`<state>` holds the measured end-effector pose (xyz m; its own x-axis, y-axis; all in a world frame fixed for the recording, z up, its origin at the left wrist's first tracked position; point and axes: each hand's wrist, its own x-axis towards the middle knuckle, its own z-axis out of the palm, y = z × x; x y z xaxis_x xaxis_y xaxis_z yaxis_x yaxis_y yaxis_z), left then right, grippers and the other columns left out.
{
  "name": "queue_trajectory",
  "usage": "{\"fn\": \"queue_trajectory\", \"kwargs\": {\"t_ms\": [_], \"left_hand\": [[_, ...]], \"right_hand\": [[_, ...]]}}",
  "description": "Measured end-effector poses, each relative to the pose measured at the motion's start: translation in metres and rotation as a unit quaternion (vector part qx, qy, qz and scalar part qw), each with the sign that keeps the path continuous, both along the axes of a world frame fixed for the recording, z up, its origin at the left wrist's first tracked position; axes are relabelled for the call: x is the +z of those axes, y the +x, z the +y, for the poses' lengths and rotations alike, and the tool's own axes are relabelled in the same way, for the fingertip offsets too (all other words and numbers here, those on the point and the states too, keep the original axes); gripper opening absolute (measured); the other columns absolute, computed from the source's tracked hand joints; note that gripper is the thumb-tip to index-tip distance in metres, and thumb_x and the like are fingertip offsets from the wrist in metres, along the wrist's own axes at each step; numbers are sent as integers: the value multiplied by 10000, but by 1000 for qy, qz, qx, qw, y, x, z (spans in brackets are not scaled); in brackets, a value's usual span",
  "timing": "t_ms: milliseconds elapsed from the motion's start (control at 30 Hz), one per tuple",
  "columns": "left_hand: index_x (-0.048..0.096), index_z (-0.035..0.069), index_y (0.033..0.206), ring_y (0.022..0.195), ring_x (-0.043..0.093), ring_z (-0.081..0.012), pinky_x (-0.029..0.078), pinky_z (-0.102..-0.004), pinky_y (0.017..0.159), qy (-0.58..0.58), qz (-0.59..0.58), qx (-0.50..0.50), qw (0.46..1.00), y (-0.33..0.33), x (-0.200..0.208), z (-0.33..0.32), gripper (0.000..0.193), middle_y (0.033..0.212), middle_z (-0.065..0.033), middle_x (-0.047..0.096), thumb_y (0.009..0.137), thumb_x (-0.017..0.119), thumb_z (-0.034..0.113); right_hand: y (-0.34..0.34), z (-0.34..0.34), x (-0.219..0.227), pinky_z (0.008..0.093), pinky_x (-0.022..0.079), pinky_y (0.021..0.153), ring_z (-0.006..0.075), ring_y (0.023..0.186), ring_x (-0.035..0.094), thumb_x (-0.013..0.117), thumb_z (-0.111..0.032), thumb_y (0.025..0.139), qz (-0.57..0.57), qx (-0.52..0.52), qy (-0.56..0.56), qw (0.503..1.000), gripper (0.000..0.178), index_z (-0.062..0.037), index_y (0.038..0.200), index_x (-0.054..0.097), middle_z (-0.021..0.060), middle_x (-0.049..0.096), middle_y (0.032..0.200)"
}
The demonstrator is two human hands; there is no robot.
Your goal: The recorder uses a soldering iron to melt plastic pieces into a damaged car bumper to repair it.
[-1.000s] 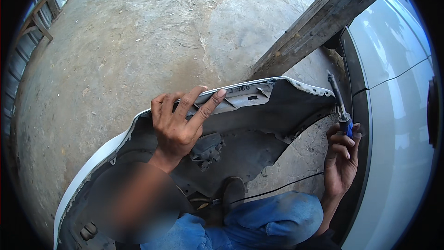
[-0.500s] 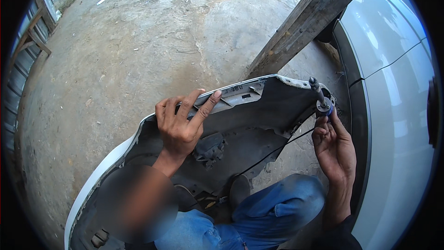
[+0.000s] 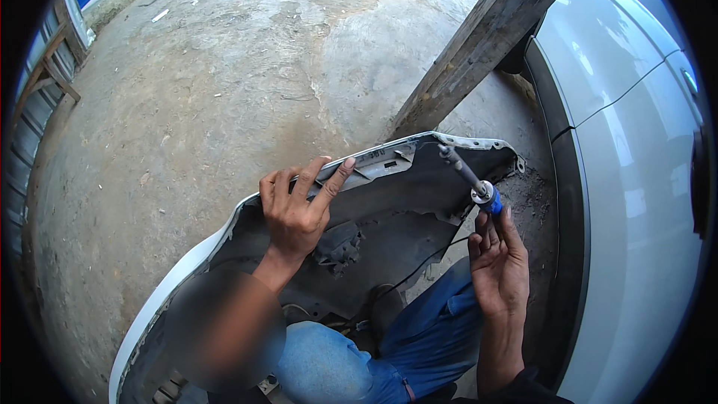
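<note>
A car bumper cover [image 3: 404,243], dark inside with a white outer edge, stands in front of me with its inner side toward me. My left hand [image 3: 294,213] holds its upper rim, the fingers bent over the edge. In my right hand [image 3: 499,273] is a soldering iron [image 3: 470,176] with a blue handle, pinched between thumb and fingers. Its thick metal tip points up and to the left, before the cover's right end; whether it touches the cover I cannot tell. A black cord [image 3: 422,263] runs from near that hand down to the left.
A white car [image 3: 621,202] stands close along my right side. A slanting wooden post [image 3: 479,52] rises from the concrete floor [image 3: 209,90] just beyond the cover. My jeans-clad legs [image 3: 430,329] are bent below. Corrugated metal sheeting and a wooden frame [image 3: 60,67] stand at the far left.
My right hand has moved left with the soldering iron, and the iron leans more to the left. My left hand keeps its hold on the rim. The view has shifted slightly.
</note>
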<state>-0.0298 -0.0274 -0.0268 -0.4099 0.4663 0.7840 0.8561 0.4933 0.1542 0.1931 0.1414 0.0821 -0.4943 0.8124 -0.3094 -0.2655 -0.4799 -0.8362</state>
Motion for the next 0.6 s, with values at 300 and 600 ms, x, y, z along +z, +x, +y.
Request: {"fn": "queue_trajectory", "kwargs": {"t_ms": [300,600], "left_hand": [[757,327,1344,938,602,-215,455,-398,891,2,3,1,1000,0,0,-1,603,1184,33,705,826,730,22],[755,323,1350,938,604,-216,454,-401,898,5,0,-3,1000,1,1,-1,630,1180,31,704,808,723,4]], "right_hand": [[-8,10,3,370,593,1003,242,1142,702,622,-199,1069,61,43,-97,992,238,13,1174,647,135,708,1185],[-2,22,0,262,629,897,178,1017,729,698,-244,1044,14,44,-21,999,257,-1,1126,684,104,728,1120]]}}
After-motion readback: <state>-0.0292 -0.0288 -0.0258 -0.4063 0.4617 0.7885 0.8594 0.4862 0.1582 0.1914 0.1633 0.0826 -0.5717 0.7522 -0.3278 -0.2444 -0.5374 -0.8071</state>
